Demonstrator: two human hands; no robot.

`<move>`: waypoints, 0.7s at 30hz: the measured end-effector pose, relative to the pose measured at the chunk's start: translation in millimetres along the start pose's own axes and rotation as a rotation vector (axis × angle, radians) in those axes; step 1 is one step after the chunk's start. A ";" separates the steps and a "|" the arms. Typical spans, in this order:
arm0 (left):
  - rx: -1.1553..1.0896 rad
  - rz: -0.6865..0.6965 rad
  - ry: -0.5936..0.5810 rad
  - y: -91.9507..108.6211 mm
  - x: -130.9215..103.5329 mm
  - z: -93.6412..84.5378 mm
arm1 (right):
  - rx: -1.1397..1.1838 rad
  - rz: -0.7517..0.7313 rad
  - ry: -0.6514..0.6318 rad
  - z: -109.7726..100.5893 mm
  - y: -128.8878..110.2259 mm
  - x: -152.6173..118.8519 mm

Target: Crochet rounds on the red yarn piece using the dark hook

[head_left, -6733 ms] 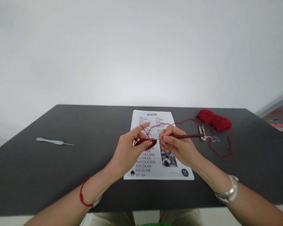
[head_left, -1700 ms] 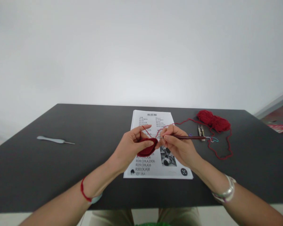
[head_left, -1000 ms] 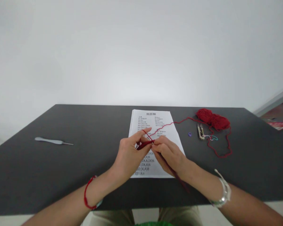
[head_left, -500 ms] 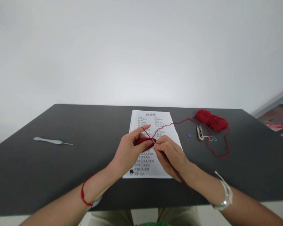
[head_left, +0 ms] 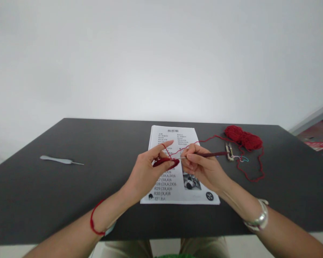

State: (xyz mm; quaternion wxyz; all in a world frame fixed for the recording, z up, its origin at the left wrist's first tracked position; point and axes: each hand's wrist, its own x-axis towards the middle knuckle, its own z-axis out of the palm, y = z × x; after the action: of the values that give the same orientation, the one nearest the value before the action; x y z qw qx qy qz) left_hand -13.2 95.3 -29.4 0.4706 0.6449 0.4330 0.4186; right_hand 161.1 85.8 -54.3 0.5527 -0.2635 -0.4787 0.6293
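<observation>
My left hand (head_left: pixel 148 168) pinches a small dark red crochet piece (head_left: pixel 165 163) between thumb and fingers, its index finger raised with red yarn looped over it. My right hand (head_left: pixel 201 163) grips a crochet hook (head_left: pixel 212 154) with a dark red handle. The hook lies nearly level, its metal tip at the edge of the piece. A strand runs from the work to a red yarn ball (head_left: pixel 243 138) at the right. Both hands are above printed sheets (head_left: pixel 161 199) with text and a picture.
A grey-handled hook (head_left: pixel 56 159) lies on the dark table (head_left: pixel 97 143) at the left. Near the yarn ball are a small metal clipper (head_left: pixel 229 151) and a light blue marker (head_left: pixel 243 158). A white wall (head_left: pixel 161 64) rises behind the table.
My right hand has turned, and the hook has swung from pointing down toward me to nearly level, handle to the right. More of the sheet's lower right shows. My left hand has barely moved.
</observation>
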 end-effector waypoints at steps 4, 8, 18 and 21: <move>-0.186 -0.118 0.020 -0.9 -2.1 9.6 | -0.336 -0.266 0.075 8.2 15.9 -8.6; -0.407 -0.258 0.000 0.1 -4.0 17.6 | -1.156 -0.771 0.003 3.6 26.2 -17.8; -0.664 -0.460 -0.150 -2.4 11.6 -11.5 | -0.744 -0.463 -0.014 -2.3 5.8 -6.6; -0.618 -0.449 -0.199 -1.9 13.9 -20.3 | -0.594 -0.313 -0.007 -1.2 -3.0 -6.1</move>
State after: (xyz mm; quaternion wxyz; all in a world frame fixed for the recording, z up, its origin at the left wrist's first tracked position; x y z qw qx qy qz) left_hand -28.9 113.8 -25.3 0.7619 0.3996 0.3692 0.3513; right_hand 165.0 80.2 -53.3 0.5400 -0.3344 -0.6776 0.3707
